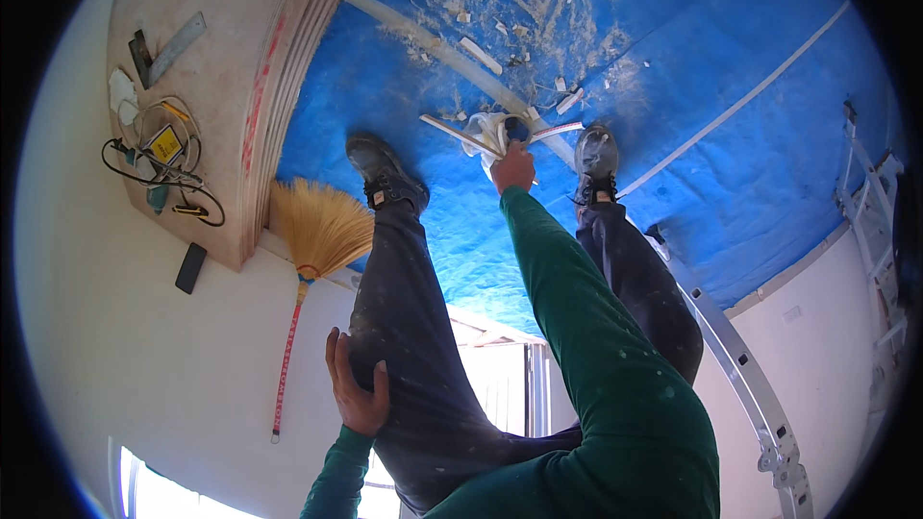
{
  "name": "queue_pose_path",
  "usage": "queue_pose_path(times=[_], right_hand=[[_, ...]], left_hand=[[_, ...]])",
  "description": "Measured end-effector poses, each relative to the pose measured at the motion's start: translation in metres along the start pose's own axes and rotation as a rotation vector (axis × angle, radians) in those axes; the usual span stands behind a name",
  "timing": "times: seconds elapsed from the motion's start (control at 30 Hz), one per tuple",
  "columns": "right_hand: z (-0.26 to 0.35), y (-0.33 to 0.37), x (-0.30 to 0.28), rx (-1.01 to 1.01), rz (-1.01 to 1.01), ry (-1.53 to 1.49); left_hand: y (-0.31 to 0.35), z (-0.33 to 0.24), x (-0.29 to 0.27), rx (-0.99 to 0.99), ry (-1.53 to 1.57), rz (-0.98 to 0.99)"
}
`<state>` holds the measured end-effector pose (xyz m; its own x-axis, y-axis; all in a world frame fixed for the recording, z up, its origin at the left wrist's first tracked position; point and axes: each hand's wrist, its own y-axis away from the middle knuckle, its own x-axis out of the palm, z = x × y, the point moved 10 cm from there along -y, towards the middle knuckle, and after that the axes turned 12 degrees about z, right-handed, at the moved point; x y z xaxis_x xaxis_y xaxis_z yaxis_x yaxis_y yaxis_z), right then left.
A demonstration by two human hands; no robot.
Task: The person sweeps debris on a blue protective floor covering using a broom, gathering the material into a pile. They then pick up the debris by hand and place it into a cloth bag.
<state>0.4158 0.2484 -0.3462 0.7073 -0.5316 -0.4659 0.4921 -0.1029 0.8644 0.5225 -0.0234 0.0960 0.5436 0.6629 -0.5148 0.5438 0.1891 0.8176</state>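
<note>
My right hand (513, 167) reaches down between my boots with its fingers closed on a crumpled white bag (484, 129). A dark opening shows at the top of the bag. Narrow light strips (452, 132) stick out beside the bag and the hand; whether the fingers also hold one of them I cannot tell. My left hand (360, 392) lies on my left leg near the knee, fingers apart and holding nothing.
Dust and offcuts (519, 29) litter the blue floor sheet (711, 106). At left, a stack of boards (221, 0) bears a corded tool (165, 146) and a metal square (178, 48). A straw broom (317, 226) leans nearby. Ladders (721, 336) stand at right.
</note>
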Motion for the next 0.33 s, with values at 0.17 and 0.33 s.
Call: queue_pose_path(times=[0.17, 0.33], right_hand=[[-0.037, 0.012, -0.014, -0.361, -0.168, 0.247], [-0.053, -0.034, -0.033, -0.505, 0.023, 0.416]], left_hand=[[0.002, 0.004, -0.006, 0.011, 0.050, -0.016], [0.000, 0.017, -0.004, 0.002, 0.040, -0.013]])
